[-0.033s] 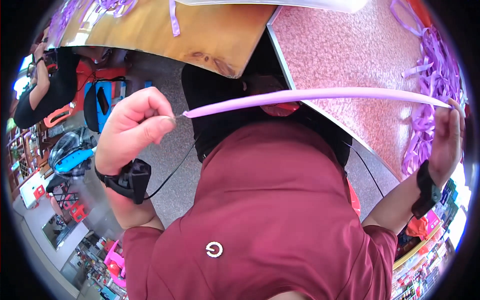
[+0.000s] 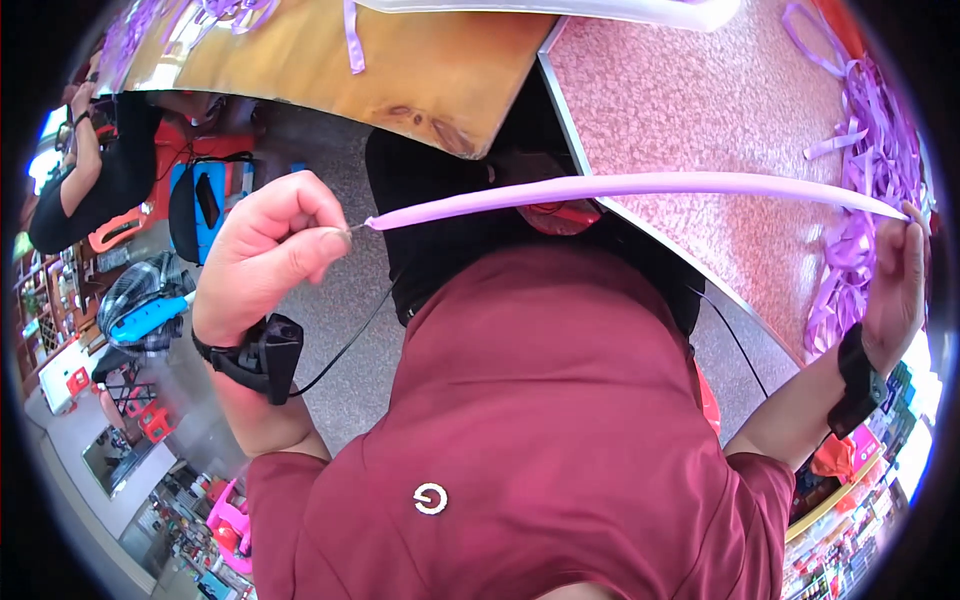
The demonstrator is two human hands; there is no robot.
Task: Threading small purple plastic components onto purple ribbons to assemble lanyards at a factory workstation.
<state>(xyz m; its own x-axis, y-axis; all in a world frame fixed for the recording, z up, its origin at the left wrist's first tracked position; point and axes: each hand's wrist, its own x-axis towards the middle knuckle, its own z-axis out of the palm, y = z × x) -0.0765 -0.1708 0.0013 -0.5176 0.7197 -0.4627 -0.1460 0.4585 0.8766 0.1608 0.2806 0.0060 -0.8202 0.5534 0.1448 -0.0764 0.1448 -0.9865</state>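
Note:
A narrow purple fabric strip [image 2: 640,186] is stretched between my two hands, bowing slightly upward in the middle. At its left end, a thin dark wire-like bit [image 2: 358,228] sits in the pinch of my left hand [image 2: 268,245], thumb against curled fingers. My right hand [image 2: 892,285], at the far right, has its fingertips closed on the strip's other end. The strip hangs in the air over my lap and the corner of the pink table.
A wooden table [image 2: 330,75] and a pink speckled table [image 2: 680,120] with a metal edge lie ahead. Purple ribbons [image 2: 850,250] are heaped at the right. A white tray [image 2: 560,7] shows at the top. Another person [image 2: 88,175] is at the far left. Cords run from both wrists.
The strip's left end has risen very slightly with my left hand. Both hands keep their hold.

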